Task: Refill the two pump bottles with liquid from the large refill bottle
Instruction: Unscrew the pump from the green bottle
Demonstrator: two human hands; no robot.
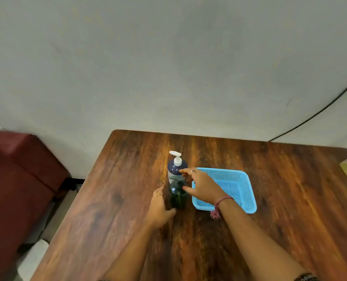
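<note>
Nearest me, my left hand [161, 207] rests against the left side of the dark green pump bottle [178, 196]; the thumb lies near its base, but the fingers are hidden behind the bottle and blurred, so I cannot tell whether they wrap it or merely lie against it. My right hand [202, 187] hovers over the top of the same bottle, fingers spread and relaxed, thumb reaching toward its dark pump head, gripping nothing that I can make out. Just to the right stands a blue mesh basket [247, 191] on the wooden table [290, 199], close beside the green bottle. Directly behind the green bottle, nearly touching it, stands the dark blue bottle with a white pump [176, 166], upright. I cannot see a large refill bottle anywhere in view, so I judge the task to be at its opening step: getting the pump top off.

The risk I see is crowding. Twisting the cap with a loose left hold could spin or tip the green bottle into the one behind it, and my right forearm could drag the light basket.
</note>
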